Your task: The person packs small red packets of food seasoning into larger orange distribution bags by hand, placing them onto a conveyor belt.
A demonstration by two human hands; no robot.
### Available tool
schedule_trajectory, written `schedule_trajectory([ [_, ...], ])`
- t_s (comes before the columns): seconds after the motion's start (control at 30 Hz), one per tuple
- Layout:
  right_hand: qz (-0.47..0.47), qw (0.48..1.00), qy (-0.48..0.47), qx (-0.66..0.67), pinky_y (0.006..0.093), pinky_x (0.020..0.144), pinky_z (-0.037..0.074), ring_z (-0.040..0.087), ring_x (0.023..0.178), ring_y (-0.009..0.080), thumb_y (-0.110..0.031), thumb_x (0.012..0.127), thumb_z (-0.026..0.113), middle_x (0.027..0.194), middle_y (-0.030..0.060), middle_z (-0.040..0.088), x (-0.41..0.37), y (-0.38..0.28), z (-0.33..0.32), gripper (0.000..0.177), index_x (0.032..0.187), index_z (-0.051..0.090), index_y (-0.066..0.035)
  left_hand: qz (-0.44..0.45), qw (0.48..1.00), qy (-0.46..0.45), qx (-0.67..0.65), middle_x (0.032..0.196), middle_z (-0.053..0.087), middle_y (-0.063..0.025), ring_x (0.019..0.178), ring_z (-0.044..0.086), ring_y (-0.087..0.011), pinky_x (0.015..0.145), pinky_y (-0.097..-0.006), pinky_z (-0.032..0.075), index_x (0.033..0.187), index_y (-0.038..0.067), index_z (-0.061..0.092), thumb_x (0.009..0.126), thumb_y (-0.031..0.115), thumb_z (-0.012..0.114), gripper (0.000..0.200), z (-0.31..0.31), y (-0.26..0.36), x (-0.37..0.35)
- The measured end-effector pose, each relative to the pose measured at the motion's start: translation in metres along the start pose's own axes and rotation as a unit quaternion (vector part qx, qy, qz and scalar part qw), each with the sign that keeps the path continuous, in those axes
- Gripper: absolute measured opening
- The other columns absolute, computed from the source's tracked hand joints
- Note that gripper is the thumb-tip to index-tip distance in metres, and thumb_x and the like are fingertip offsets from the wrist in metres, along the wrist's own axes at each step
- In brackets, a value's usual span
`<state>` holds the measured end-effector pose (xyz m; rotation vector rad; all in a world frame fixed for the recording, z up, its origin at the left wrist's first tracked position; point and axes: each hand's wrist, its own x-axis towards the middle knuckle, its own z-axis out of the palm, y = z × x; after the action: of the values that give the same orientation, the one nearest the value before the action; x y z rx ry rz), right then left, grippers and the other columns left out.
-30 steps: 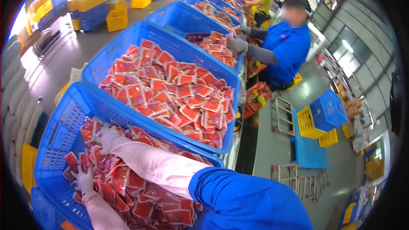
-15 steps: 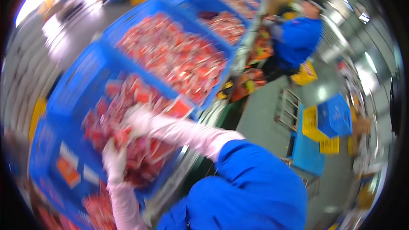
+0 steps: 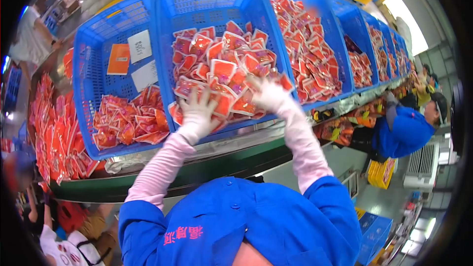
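Note:
Small red-and-white sealed packets lie heaped in the blue crate in front of me. My left hand, in a white glove, rests spread on the packets at the near left of this heap. At the near right, my white-gloved right hand touches the heap, its fingers apart. A slightly blurred packet lies beside the right hand's fingers. I see nothing gripped in either hand, though packets partly hide the right fingertips.
The left crate holds packets, an orange card and white paper slips. Longer red packs lie farther left. More filled crates run right, where a co-worker in blue stands. A green-edged bench supports the crates.
The view has swung round to face the crate squarely. My hands, close together at a packet before, are now apart on the heap, the left one spread.

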<state>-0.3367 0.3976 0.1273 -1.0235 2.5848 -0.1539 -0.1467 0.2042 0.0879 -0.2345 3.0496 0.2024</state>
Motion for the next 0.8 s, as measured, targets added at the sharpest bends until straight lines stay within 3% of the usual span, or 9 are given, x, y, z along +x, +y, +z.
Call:
schedule_trajectory([
  [0.07, 0.031, 0.978, 0.098, -0.184, 0.0515, 0.113, 0.039, 0.048, 0.134, 0.039, -0.049, 0.085, 0.068, 0.149, 0.0192, 0.045, -0.03, -0.046, 0.027, 0.077, 0.149, 0.041, -0.016, -0.036, 0.997, 0.067, -0.029, 0.161, 0.027, -0.0132, 0.148, 0.018, -0.046, 0.102, -0.0826, 0.015, 0.148, 0.027, 0.048, 0.082, 0.06, 0.064, 0.075, 0.039, 0.01, 0.01],
  [0.27, -0.084, 0.987, 0.116, -0.078, 0.0531, 0.102, 0.047, 0.052, 0.128, 0.0368, -0.029, 0.083, 0.072, 0.136, 0.016, 0.056, -0.03, -0.008, 0.049, 0.072, 0.148, 0.041, -0.021, 0.015, 0.991, 0.075, -0.113, 0.159, 0.032, -0.0148, 0.145, 0.024, -0.0468, 0.105, -0.079, 0.017, 0.139, 0.022, 0.057, 0.081, 0.054, 0.071, 0.068, -0.005, 0.003, -0.022],
  [0.43, -0.069, 0.97, 0.206, -0.109, 0.0475, 0.091, 0.053, 0.062, 0.115, 0.0355, -0.014, 0.085, 0.067, 0.126, 0.018, 0.063, -0.043, -0.017, 0.084, 0.054, 0.137, 0.051, -0.012, -0.081, 0.917, 0.38, -0.093, 0.118, 0.065, -0.0114, 0.118, 0.057, -0.0319, 0.101, -0.0468, 0.042, 0.102, 0.011, 0.071, 0.08, 0.016, 0.073, 0.022, -0.026, -0.085, -0.095],
  [0.47, -0.027, 0.983, 0.177, -0.033, 0.0457, 0.088, 0.055, 0.065, 0.109, 0.0353, -0.012, 0.085, 0.065, 0.12, 0.0184, 0.066, -0.044, -0.023, 0.077, 0.051, 0.134, 0.054, -0.011, -0.148, 0.91, 0.37, -0.113, 0.113, 0.066, -0.0125, 0.111, 0.06, -0.033, 0.097, -0.0458, 0.045, 0.103, 0.008, 0.07, 0.081, 0.017, 0.073, 0.024, -0.022, -0.112, -0.104],
  [0.5, -0.071, 0.97, 0.229, -0.032, 0.044, 0.085, 0.056, 0.067, 0.102, 0.0347, -0.008, 0.084, 0.064, 0.11, 0.0188, 0.07, -0.045, -0.024, 0.072, 0.048, 0.132, 0.057, -0.012, -0.242, 0.937, 0.228, -0.104, 0.113, 0.067, -0.0154, 0.108, 0.061, -0.036, 0.095, -0.047, 0.047, 0.106, 0.008, 0.069, 0.082, 0.023, 0.073, 0.029, -0.014, -0.134, -0.108],
  [0.67, -0.094, 0.94, 0.278, 0.174, 0.0407, 0.092, 0.053, 0.067, 0.106, 0.0325, -0.004, 0.084, 0.063, 0.117, 0.014, 0.07, -0.058, -0.043, 0.069, 0.046, 0.13, 0.063, -0.011, -0.168, 0.985, 0.03, -0.025, 0.106, 0.071, -0.0139, 0.108, 0.064, -0.034, 0.097, -0.0503, 0.044, 0.109, 0.013, 0.07, 0.074, 0.036, 0.074, 0.043, 0.03, -0.137, -0.079],
  [0.7, -0.09, 0.929, 0.277, 0.228, 0.0398, 0.093, 0.052, 0.067, 0.105, 0.0339, -0.008, 0.09, 0.063, 0.114, 0.0161, 0.07, -0.059, -0.044, 0.069, 0.036, 0.126, 0.066, -0.008, -0.199, 0.977, -0.035, -0.069, 0.11, 0.072, -0.0093, 0.114, 0.064, -0.0287, 0.108, -0.0676, 0.023, 0.11, 0.022, 0.072, 0.075, 0.037, 0.072, 0.039, 0.04, -0.147, -0.067],
  [0.77, 0.017, 0.907, 0.264, 0.326, 0.0352, 0.085, 0.053, 0.072, 0.092, 0.0255, -0.021, 0.098, 0.063, 0.099, 0.0159, 0.074, -0.044, -0.014, 0.072, 0.027, 0.12, 0.07, -0.006, -0.189, 0.975, 0.085, -0.084, 0.1, 0.073, -0.0113, 0.098, 0.069, -0.0307, 0.087, -0.0495, 0.049, 0.096, 0.014, 0.074, 0.07, 0.032, 0.075, 0.032, 0.017, -0.145, -0.073],
  [0.8, 0.102, 0.873, 0.257, 0.402, 0.0325, 0.07, 0.054, 0.068, 0.077, 0.0155, -0.025, 0.099, 0.063, 0.09, 0.0117, 0.074, -0.053, -0.019, 0.042, 0.028, 0.118, 0.071, -0.005, -0.12, 0.951, 0.264, -0.111, 0.097, 0.071, -0.0137, 0.087, 0.069, -0.0328, 0.076, -0.0414, 0.053, 0.09, 0.008, 0.072, 0.072, 0.022, 0.078, 0.023, 0.02, -0.153, -0.081],
])
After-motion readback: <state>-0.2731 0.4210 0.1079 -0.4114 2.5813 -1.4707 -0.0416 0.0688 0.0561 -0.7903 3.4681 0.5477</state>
